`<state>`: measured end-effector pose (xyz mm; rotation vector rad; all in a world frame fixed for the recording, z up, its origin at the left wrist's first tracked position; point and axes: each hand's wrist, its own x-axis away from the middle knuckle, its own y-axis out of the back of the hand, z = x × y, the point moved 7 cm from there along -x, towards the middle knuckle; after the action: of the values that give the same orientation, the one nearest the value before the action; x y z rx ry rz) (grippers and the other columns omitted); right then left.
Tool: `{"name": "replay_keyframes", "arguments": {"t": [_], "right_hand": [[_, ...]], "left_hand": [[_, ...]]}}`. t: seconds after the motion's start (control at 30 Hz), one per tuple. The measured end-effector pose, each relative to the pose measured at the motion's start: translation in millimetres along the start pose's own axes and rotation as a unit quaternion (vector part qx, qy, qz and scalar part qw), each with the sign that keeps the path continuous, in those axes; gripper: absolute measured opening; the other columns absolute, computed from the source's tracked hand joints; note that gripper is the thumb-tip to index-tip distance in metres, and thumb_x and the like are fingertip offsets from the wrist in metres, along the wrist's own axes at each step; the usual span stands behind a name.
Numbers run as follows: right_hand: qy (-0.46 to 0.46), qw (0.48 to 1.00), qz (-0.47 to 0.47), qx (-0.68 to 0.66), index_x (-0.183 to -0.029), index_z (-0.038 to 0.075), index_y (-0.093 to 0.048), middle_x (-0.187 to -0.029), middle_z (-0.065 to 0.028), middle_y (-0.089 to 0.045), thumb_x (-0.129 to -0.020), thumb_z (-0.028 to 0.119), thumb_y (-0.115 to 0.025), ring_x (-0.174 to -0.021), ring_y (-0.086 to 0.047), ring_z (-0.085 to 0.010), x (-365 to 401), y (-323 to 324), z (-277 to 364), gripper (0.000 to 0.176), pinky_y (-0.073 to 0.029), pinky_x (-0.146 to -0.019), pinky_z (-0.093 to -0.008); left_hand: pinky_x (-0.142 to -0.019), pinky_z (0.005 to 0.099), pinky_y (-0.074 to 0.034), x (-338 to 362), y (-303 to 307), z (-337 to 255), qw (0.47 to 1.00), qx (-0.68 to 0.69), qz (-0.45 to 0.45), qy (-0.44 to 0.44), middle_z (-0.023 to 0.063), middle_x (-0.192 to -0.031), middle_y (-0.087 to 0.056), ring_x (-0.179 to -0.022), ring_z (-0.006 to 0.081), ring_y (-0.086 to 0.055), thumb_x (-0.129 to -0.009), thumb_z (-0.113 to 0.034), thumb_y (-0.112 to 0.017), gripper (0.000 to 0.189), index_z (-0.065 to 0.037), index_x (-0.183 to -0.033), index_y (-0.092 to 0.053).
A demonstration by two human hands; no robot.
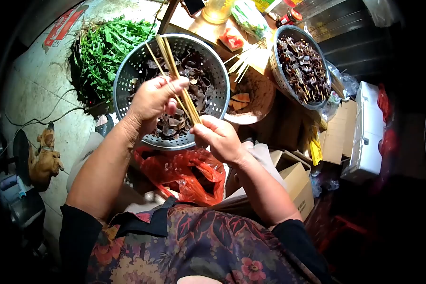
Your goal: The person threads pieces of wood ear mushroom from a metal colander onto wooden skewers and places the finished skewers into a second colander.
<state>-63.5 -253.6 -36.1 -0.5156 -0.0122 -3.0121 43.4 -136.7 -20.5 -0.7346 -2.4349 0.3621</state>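
A bundle of thin wooden skewers slants across the middle of the view, above a metal colander. My left hand is closed around the skewers partway along, with one stick splayed from the rest. At their lower end, my right hand pinches the bundle between thumb and fingers. Dark, curled pieces that look like wood ear mushroom lie in the colander beneath my hands. A red plastic bag rests in my lap, its contents mostly hidden.
Leafy greens are heaped on the floor at the left, near a dog. A second colander at the right holds skewered dark pieces. Loose skewers lie by a bowl. A white foam box and cardboard boxes stand to the right.
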Motion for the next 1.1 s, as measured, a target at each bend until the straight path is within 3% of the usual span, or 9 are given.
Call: {"name": "replay_keyframes", "arguments": {"t": [0.1,0.3,0.33,0.43,0.7,0.73,0.83,0.9,1.1], "right_hand": [[0.033,0.998,0.028,0.035,-0.085,0.001,-0.057,-0.070,0.0023,-0.049,-0.090,0.019,-0.052,-0.065,-0.046,-0.0067,-4,-5,8,0.018,-0.040,-0.059,-0.0224],[-0.016,0.954,-0.092,-0.286,-0.096,0.003,-0.058,-0.077,-0.0020,-0.058,-0.090,0.021,-0.052,-0.065,-0.052,-0.0069,-18,8,15,0.019,-0.044,-0.056,-0.0207],[0.009,0.957,-0.117,-0.266,-0.109,-0.002,-0.054,-0.088,-0.0112,-0.059,-0.093,0.018,-0.044,-0.078,-0.062,-0.0155,-22,11,15,0.027,-0.052,-0.065,-0.0263],[-0.035,0.925,-0.118,-0.361,-0.107,-0.001,-0.054,-0.090,-0.0100,-0.062,-0.091,0.013,-0.048,-0.083,-0.062,-0.0149,-27,10,5,0.022,-0.050,-0.067,-0.0244],[-0.021,0.997,-0.008,-0.078,-0.093,0.002,-0.064,-0.072,-0.0002,-0.061,-0.086,0.017,-0.055,-0.065,-0.054,-0.0055,-20,-3,4,0.019,-0.044,-0.059,-0.0216],[-0.089,0.990,0.008,-0.109,-0.092,0.002,-0.064,-0.071,0.0000,-0.060,-0.086,0.017,-0.055,-0.064,-0.053,-0.0054,-16,-6,3,0.019,-0.044,-0.058,-0.0219],[-0.102,0.993,-0.019,-0.056,-0.090,0.000,-0.062,-0.071,-0.0006,-0.060,-0.086,0.013,-0.055,-0.060,-0.053,-0.0057,-14,3,11,0.015,-0.043,-0.056,-0.0212],[-0.082,0.974,-0.051,-0.205,-0.094,0.000,-0.059,-0.069,-0.0011,-0.058,-0.086,0.010,-0.053,-0.057,-0.053,-0.0070,-16,7,9,0.014,-0.044,-0.054,-0.0204],[-0.103,0.969,-0.071,-0.212,-0.092,0.004,-0.058,-0.066,-0.0002,-0.055,-0.086,0.010,-0.051,-0.048,-0.046,-0.0057,-9,9,19,0.012,-0.036,-0.043,-0.0181]], "left_hand": [[-0.048,0.0195,-0.040,-6,12,0,1.000,0.018,0.001,-0.020,-0.0013,-0.068,-0.053,-0.051,0.0058,-0.045,-0.090,-0.017,-0.054,0.016,-0.003,-0.094,-0.061],[-0.053,0.0260,-0.050,-5,14,9,0.992,0.068,-0.102,-0.014,0.0025,-0.071,-0.057,-0.059,0.0112,-0.058,-0.089,-0.017,-0.055,0.017,-0.001,-0.096,-0.058],[-0.054,0.0273,-0.050,-3,8,12,0.994,0.057,-0.091,-0.003,0.0026,-0.071,-0.058,-0.060,0.0121,-0.059,-0.089,-0.018,-0.055,0.018,-0.002,-0.097,-0.058],[-0.059,0.0274,-0.051,-4,-4,17,0.997,0.070,-0.030,-0.002,0.0042,-0.072,-0.060,-0.062,0.0139,-0.060,-0.090,-0.017,-0.052,0.018,-0.002,-0.097,-0.058],[-0.054,0.0206,-0.048,-4,3,29,0.996,-0.053,-0.014,0.069,0.0042,-0.073,-0.061,-0.057,0.0104,-0.057,-0.087,-0.019,-0.058,0.019,0.000,-0.094,-0.060],[-0.054,0.0196,-0.047,-3,2,33,0.994,-0.076,-0.008,0.076,0.0045,-0.074,-0.062,-0.059,0.0098,-0.057,-0.087,-0.019,-0.058,0.020,0.000,-0.095,-0.060],[-0.062,0.0232,-0.048,5,-5,33,0.992,-0.093,0.021,0.084,0.0076,-0.083,-0.065,-0.067,0.0119,-0.060,-0.090,-0.027,-0.054,0.028,-0.001,-0.099,-0.062],[-0.069,0.0291,-0.049,1,7,28,0.998,-0.006,-0.040,0.038,0.0084,-0.085,-0.066,-0.073,0.0163,-0.062,-0.092,-0.030,-0.048,0.034,-0.001,-0.103,-0.061],[-0.076,0.0315,-0.050,0,38,6,0.994,-0.001,-0.106,-0.009,0.0104,-0.095,-0.064,-0.082,0.0186,-0.063,-0.085,-0.007,-0.046,0.031,0.001,-0.113,-0.056]]}}
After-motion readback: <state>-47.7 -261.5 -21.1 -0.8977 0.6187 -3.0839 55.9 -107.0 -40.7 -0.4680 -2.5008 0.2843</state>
